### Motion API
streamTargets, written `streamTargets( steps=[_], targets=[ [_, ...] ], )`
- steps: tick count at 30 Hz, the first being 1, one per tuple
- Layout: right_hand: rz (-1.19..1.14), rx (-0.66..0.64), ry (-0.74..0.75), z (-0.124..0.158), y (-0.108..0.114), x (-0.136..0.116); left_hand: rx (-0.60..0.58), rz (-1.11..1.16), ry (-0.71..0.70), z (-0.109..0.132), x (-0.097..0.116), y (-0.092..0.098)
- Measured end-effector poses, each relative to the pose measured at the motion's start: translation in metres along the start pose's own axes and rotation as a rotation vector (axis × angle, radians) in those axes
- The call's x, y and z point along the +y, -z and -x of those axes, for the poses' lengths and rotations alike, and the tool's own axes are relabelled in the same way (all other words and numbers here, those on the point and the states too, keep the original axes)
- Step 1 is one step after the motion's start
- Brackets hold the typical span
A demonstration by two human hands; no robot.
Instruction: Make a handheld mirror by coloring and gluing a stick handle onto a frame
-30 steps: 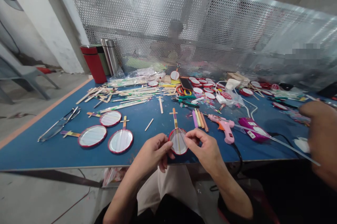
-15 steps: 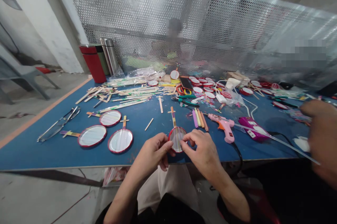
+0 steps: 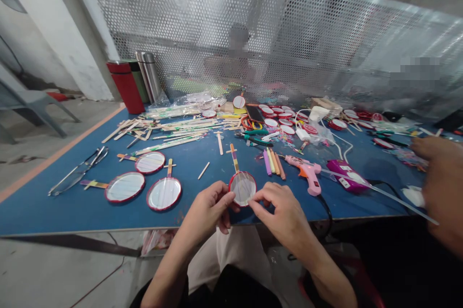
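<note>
A small toy banjo [image 3: 243,188], a white disc with a red rim and a craft-stick neck, stands close to the table's front edge with its neck pointing away from me. Fine lines run down its face. My left hand [image 3: 216,204] grips the left side of the rim between thumb and fingers. At the lower right rim, my right hand [image 3: 277,204] is in a pinch; whatever lies between its fingertips is too small to make out. Three similar pieces lie to the left: an upper one [image 3: 150,162], a left one [image 3: 125,187] and a nearer one [image 3: 164,194].
Right of my hands lie coloured sticks [image 3: 274,162], a pink glue gun [image 3: 307,173] and a purple box [image 3: 349,175]. Glasses [image 3: 80,170], loose craft sticks [image 3: 181,129], pliers [image 3: 255,140] and flasks [image 3: 126,87] are further off. Another person's arm [image 3: 443,187] reaches in from the right.
My right hand has drawn back from over the disc to its lower right edge, uncovering more of the face. My left hand keeps its hold on the rim.
</note>
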State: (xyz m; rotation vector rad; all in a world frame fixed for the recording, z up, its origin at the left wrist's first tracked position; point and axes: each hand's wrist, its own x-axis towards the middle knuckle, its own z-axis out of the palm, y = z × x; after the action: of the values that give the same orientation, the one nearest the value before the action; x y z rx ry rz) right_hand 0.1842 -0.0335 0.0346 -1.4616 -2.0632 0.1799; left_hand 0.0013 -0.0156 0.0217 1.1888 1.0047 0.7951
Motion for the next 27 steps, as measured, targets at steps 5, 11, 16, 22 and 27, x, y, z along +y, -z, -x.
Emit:
streamTargets(
  steps=[5, 11, 16, 22, 27],
  targets=[
    [-0.144, 0.127, -0.070, -0.002, 0.008, 0.001, -0.003, 0.010, -0.007, 0.000, -0.002, 0.001],
    [-0.285, 0.245, -0.140, -0.012, 0.002, 0.012, -0.023, 0.010, -0.015, 0.000, -0.005, 0.001],
    [-0.345, 0.094, -0.198, -0.011, -0.004, 0.024, -0.007, 0.028, -0.001, 0.000, -0.004, 0.001],
    [-0.077, 0.052, 0.034, 0.001, -0.010, 0.010, 0.013, 0.045, -0.021, -0.002, -0.006, 0.001],
    [0.040, 0.014, 0.100, -0.005, -0.014, -0.006, 0.030, 0.026, -0.048, -0.003, -0.011, 0.001]
  ],
)
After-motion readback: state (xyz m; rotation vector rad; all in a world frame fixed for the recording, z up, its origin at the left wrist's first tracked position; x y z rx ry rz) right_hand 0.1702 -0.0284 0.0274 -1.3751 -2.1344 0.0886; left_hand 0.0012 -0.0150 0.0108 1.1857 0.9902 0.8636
